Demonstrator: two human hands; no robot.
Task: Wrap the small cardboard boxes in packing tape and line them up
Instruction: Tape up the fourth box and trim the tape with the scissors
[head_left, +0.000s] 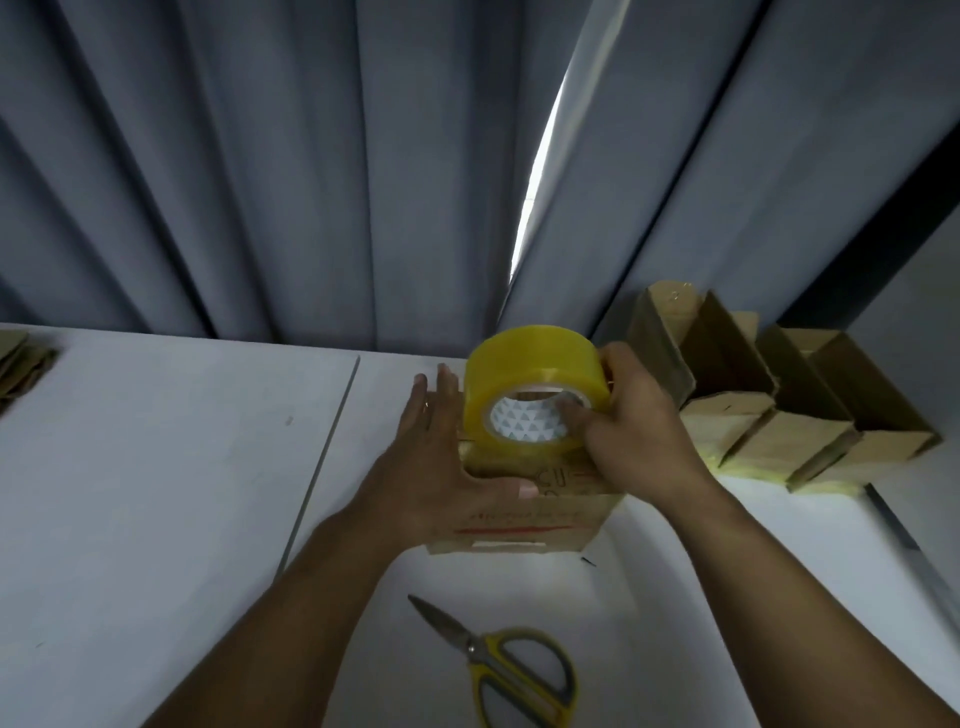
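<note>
Head view: the left hand (441, 457) lies flat, fingers straight, against the cardboard box (545, 519) at mid-table, and the right hand (634, 426) grips the tape roll (535, 384) on top of it. Taped boxes (779, 415) line the far right edge, scissors (509, 665) lie nearer, and the table (156, 467) stretches wide to the left.

Print showed only on the box (524, 527). Across the box's near face ran a row of small red characters, too blurred to read, with a red bar just beneath them. Higher on the box, partly covered by the right hand (634, 431), stood larger dark marks that looked like "CU"; the rest could not be made out. Above the box, the tape roll (535, 374) bore a pattern of grey triangles on its core, without readable words.
</note>
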